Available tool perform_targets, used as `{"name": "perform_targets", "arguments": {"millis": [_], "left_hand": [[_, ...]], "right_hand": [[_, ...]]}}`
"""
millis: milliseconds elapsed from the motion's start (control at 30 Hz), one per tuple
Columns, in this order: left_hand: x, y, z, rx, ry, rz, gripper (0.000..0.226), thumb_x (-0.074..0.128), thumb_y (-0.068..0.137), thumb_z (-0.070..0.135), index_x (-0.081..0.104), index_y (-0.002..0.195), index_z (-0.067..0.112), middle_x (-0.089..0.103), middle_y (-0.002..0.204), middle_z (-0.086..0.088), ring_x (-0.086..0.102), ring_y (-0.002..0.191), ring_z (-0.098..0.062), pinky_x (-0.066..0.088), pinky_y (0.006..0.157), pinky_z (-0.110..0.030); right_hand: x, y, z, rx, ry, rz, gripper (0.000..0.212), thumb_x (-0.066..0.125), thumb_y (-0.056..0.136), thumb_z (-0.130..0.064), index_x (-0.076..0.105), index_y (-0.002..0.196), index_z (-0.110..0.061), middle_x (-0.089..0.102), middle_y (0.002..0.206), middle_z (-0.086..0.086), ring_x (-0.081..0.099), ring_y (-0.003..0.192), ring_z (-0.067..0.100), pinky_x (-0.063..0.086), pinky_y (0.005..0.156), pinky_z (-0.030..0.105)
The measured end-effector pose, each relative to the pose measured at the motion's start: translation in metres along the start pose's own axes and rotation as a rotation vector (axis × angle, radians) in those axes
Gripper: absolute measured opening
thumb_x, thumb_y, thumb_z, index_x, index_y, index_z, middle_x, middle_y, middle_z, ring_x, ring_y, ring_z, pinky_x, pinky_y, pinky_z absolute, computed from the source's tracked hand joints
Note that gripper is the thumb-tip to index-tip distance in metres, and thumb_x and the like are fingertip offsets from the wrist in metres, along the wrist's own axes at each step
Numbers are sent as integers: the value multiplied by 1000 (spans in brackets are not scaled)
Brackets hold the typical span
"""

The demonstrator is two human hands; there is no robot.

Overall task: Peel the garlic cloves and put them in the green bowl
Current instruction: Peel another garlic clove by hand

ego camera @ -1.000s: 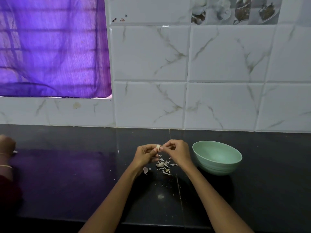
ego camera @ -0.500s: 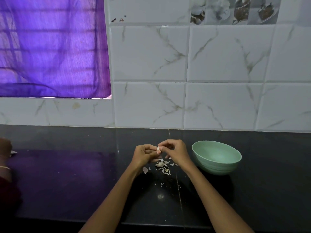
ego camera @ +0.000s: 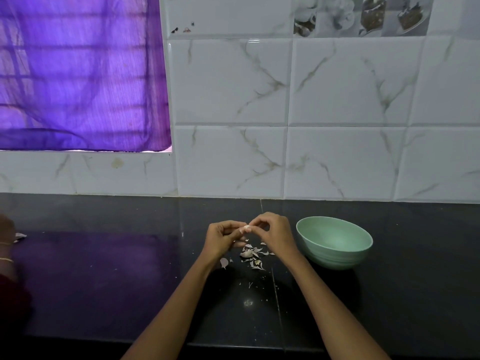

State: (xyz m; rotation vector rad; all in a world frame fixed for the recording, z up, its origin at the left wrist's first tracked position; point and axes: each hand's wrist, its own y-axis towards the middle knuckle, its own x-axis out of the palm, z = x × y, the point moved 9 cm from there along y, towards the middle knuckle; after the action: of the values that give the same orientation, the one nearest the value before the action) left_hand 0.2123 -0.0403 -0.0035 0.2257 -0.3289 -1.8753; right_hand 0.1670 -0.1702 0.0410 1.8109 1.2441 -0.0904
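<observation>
**Pale clove pinched between two hands, bowl waiting at three o'clock**

Pale and off-white, the small garlic clove [ego camera: 245, 227] sits above the black polished stone counter [ego camera: 415, 294], held between both hands. In the head view, the left hand [ego camera: 224, 236] pinches it from nine o'clock with curled fingers, and the right hand [ego camera: 273, 231] pinches it from three o'clock, thumb and forefinger closed on its end. Directly below, at six o'clock from the clove, lies a scatter of papery purplish-white garlic skins [ego camera: 251, 254]. The pale green round plastic bowl [ego camera: 334, 241] stands just beside the right hand, at three o'clock; no cloves can be seen in it.

The clove looks light and firm, and once bared probably slick. The skin is thin, dry and brittle, so it likely tears in flakes. A steady hold across the clove's fat middle, with the other fingertips picking at a tip, seems the best purchase.
</observation>
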Motion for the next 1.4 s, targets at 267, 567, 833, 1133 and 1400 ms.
{"name": "perform_targets", "arguments": {"millis": [267, 567, 833, 1133, 1400], "left_hand": [[-8, 1, 4, 41, -66, 83, 12, 62, 82, -7, 68, 85, 2, 72, 65, 0, 68, 59, -8, 55, 58, -15], [-9, 2, 3, 109, 37, 93, 17, 70, 74, -6, 71, 87, 5, 70, 76, -14, 69, 70, -19, 57, 65, -21], [-5, -2, 12, 174, 120, 61, 20, 67, 77, -9, 68, 93, 4, 69, 79, -15, 69, 73, -18, 58, 68, -23], [-5, -1, 10, 124, 30, 47, 20, 61, 81, -11, 66, 93, 4, 69, 76, -6, 69, 68, -10, 56, 64, -18], [-7, -1, 7, 66, -51, 53, 16, 61, 80, -10, 66, 87, 4, 71, 68, 1, 68, 64, -7, 56, 61, -16]], "right_hand": [[7, -4, -13, -88, -139, -61, 18, 59, 89, -20, 72, 90, -9, 67, 87, 7, 60, 75, 17, 51, 67, 34], [18, -11, -37, -311, -570, -14, 14, 69, 79, -17, 65, 71, -6, 59, 74, 6, 60, 71, 20, 46, 49, 25], [19, -13, -41, -247, -683, -34, 29, 85, 57, -25, 58, 59, -14, 56, 62, -2, 57, 59, 13, 40, 41, 20], [5, -4, 3, 83, -264, -69, 19, 42, 95, -11, 60, 92, -5, 60, 95, 14, 56, 87, 31, 36, 67, 34], [-5, -8, 7, 173, -338, -28, 32, 49, 93, -34, 60, 73, -11, 62, 75, 4, 56, 76, 23, 38, 63, 32]]}}
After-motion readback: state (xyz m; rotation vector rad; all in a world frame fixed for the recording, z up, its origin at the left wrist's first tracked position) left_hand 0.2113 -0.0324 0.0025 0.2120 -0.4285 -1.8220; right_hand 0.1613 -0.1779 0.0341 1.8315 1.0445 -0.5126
